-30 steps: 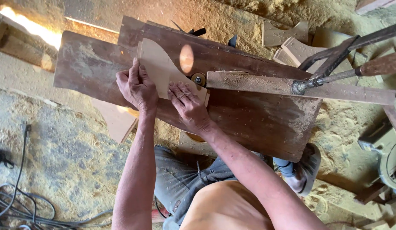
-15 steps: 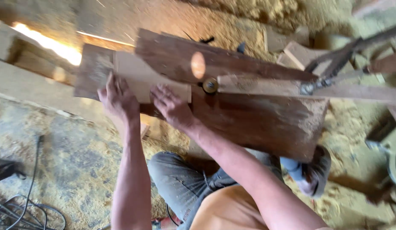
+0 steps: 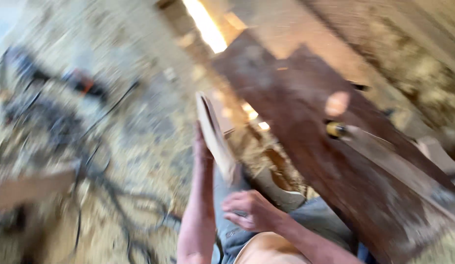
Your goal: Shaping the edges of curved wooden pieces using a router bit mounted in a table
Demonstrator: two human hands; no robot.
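The view is badly blurred by motion. My left hand [image 3: 202,146] holds a thin pale cut wooden piece [image 3: 215,134] on edge, lifted off the dark brown work board [image 3: 306,146] and out to its left. My right hand [image 3: 247,210] rests loosely curled near my lap, with nothing seen in it. On the board lies a pale wooden arm with a yellowish round part [image 3: 335,129] at its end.
The floor is covered with sawdust. Black cables [image 3: 105,190] and a dark power tool with an orange part [image 3: 80,83] lie at the left. A bright strip of sunlight [image 3: 203,22] falls at the top. A pale wood offcut [image 3: 281,188] sits under the board's edge.
The view has swung sharply left. My left hand has lifted the pale piece off the board and turned it on edge. My right hand has left the board and dropped toward my lap.
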